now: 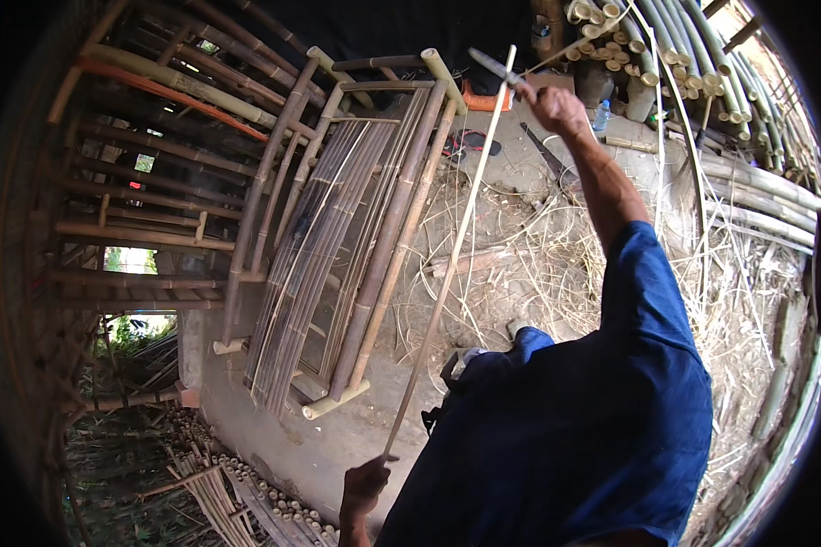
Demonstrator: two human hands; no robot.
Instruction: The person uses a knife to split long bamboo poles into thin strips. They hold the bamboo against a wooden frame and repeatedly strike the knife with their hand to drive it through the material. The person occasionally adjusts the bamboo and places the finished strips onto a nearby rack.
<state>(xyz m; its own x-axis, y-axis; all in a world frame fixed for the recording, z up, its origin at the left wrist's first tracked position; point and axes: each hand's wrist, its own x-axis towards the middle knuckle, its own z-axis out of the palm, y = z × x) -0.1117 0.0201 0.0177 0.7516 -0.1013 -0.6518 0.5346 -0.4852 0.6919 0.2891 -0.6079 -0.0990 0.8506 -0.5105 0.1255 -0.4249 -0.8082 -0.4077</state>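
Stretching between two hands, a long thin bamboo strip [447, 264] runs diagonally through the middle of the view, from low near the bottom edge up to the top centre. The left hand [365, 488], at the bottom of the picture, has its grip closed around the strip's lower end. The right hand [549, 105], raised at the end of an outstretched bare forearm, has its grip closed around the handle of a knife [494, 66], whose dark blade meets the strip's upper end. The person wears a blue shirt [602, 410] that fills the lower right of the view.

Just left of the strip lies a bamboo frame [356, 246], built from thick poles with many thin dark slats laid side by side along it, resting on a concrete floor [310, 447]. Under and right of the strip, the ground is littered with pale bamboo shavings [538, 264]. Farther left, a wall of horizontal bamboo poles [155, 182] curves along the edge. At the top right, a stack of cut bamboo poles [684, 46] shows its hollow ends, with a plastic bottle [602, 114] beside it. At the bottom left, a bundle of short bamboo pieces [246, 501] lies on the ground.
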